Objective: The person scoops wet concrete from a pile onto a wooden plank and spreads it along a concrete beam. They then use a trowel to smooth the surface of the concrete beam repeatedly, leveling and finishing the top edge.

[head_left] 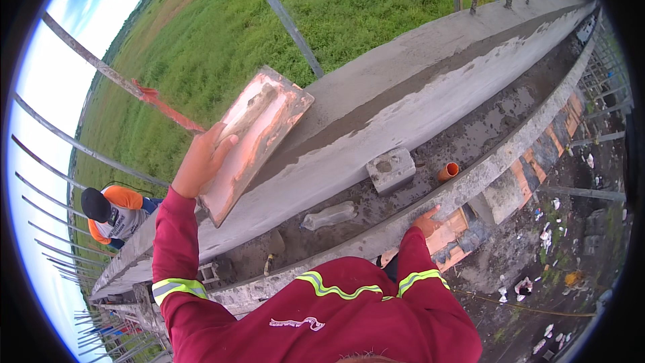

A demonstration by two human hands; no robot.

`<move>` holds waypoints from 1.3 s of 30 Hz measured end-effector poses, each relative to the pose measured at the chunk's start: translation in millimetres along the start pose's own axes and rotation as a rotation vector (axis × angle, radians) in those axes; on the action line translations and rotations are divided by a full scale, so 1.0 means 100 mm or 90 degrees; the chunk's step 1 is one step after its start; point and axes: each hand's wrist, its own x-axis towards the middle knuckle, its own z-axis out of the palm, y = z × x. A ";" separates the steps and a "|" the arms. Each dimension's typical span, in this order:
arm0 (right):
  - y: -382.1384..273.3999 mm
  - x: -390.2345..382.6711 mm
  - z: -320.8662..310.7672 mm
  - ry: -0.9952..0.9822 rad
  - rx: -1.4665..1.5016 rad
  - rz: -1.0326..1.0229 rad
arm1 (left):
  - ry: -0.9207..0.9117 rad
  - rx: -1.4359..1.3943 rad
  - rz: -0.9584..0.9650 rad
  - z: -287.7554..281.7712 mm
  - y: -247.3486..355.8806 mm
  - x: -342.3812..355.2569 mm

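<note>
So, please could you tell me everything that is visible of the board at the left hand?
The board is flat and rectangular, wood-like, pinkish-orange with pale patches and grey, mortar-like smears. It slants, overlapping the concrete wall in this view; whether they touch is unclear. The left hand holds its left edge, fingers over the face.

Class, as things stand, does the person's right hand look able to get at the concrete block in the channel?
Probably yes: the right hand appears free, resting on the near concrete ledge, and only that ledge seems to lie between it and the concrete block.
</note>
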 end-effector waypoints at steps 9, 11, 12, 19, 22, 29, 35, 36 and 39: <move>0.00 0.01 0.03 -0.012 0.021 0.027 | -0.048 -0.039 0.369 1.18 1.75 3.02; -0.02 -0.01 0.00 -0.004 0.048 0.019 | -0.070 -0.033 0.352 1.48 2.25 3.41; -0.03 -0.01 -0.02 -0.002 0.039 0.015 | -0.087 -0.031 0.344 1.60 2.47 3.52; -0.08 -0.08 -0.10 0.010 0.067 -0.014 | -0.063 0.012 0.398 1.34 2.17 2.86; -0.12 -0.07 -0.11 0.010 0.084 0.003 | -0.040 0.012 0.434 1.35 2.33 2.88; -0.09 -0.08 -0.11 0.002 0.081 0.001 | -0.130 -0.003 0.329 1.48 2.79 3.05; -0.08 -0.05 -0.06 -0.006 0.058 0.030 | -0.070 0.099 0.299 1.48 2.60 3.11; -0.07 -0.06 -0.08 -0.003 0.057 0.003 | -0.067 0.071 0.357 1.48 2.62 3.12; -0.08 -0.08 -0.13 -0.010 0.055 -0.002 | -0.063 0.051 0.365 1.48 2.69 3.08</move>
